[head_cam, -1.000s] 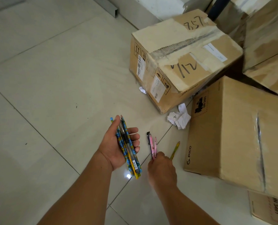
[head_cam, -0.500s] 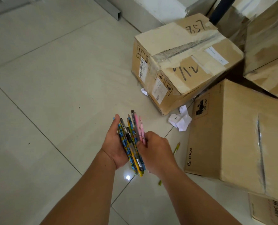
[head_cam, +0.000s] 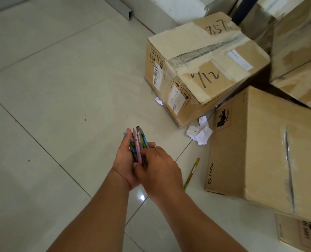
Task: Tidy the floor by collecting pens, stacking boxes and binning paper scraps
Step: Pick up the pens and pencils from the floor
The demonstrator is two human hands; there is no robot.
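My left hand (head_cam: 124,160) cradles a bundle of several pens (head_cam: 138,142), blue, yellow and pink, their tips fanning out past my fingers. My right hand (head_cam: 158,170) lies over the lower part of the bundle, fingers pressed on the pens. One yellow-green pen (head_cam: 192,172) lies loose on the tiled floor just right of my hands. A crumpled white paper scrap (head_cam: 199,132) sits between two cardboard boxes, and a smaller paper scrap (head_cam: 159,101) lies at the foot of the taped box (head_cam: 202,70).
A large PICO cardboard box (head_cam: 263,153) stands on the right, close to the loose pen. More boxes (head_cam: 296,44) are piled behind it, and another box (head_cam: 300,233) shows at the lower right. Pale floor tiles (head_cam: 60,88) stretch to the left.
My right hand picked the pink pens off the floor and brought them into the bundle in my left hand. The yellow-green pen stayed on the floor.
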